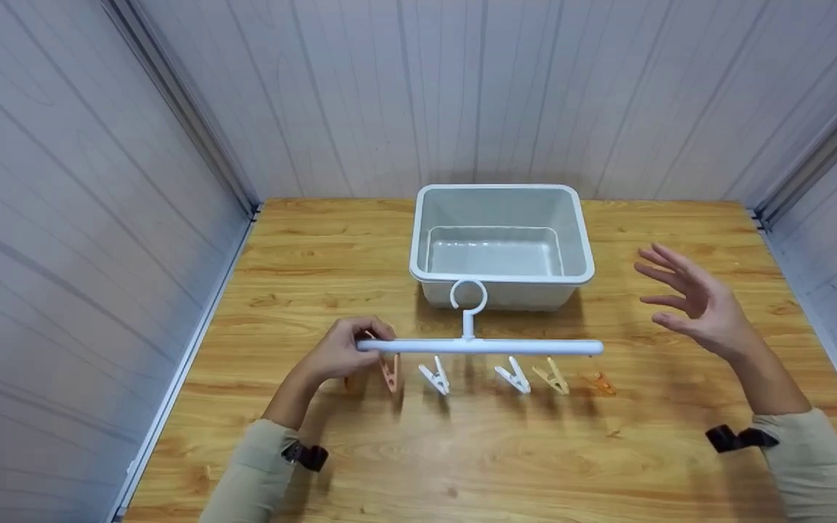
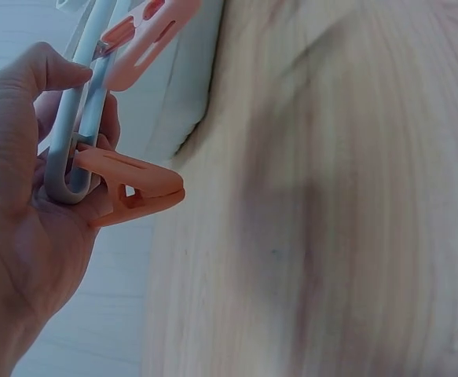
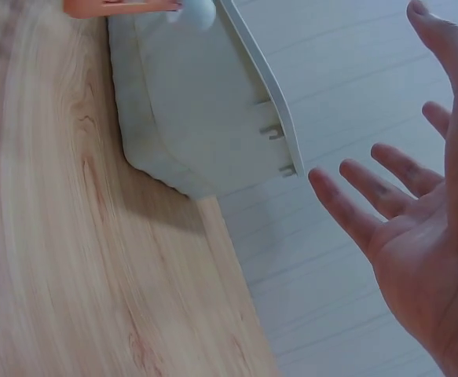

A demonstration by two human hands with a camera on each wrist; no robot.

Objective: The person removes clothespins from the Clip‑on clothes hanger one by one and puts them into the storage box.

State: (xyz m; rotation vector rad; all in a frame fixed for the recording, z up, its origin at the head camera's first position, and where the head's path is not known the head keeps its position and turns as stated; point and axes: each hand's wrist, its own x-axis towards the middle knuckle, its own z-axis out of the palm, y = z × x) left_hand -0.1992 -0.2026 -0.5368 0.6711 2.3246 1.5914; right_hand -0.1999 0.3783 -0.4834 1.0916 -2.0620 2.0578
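1. The white hanger (image 1: 418, 346) lies level across the middle of the head view, a little below centre; its ring hook points up and overlaps the near side of the pale bin (image 1: 503, 189).
2. The left hand (image 1: 342, 352), left of centre, pinches the bar's left end between thumb and fingers; in the left wrist view an orange clip (image 2: 154, 186) sits right at the palm, a pink clip (image 2: 130, 63) above it near the top edge.
3. The right hand (image 1: 702, 312), at the right of the frame, has its fingers spread wide, holding nothing; it is well apart from the bar's right end.
4. Below the bar hang, continuing rightward, a white clip (image 1: 439, 382), another white clip (image 1: 515, 380), a yellow clip (image 1: 555, 381) and, under the right end, a second orange clip (image 1: 604, 385).
5. The bin stands upright on the wooden table (image 1: 302, 254), upper centre; pale walls (image 1: 389, 94) rise behind and at both sides.
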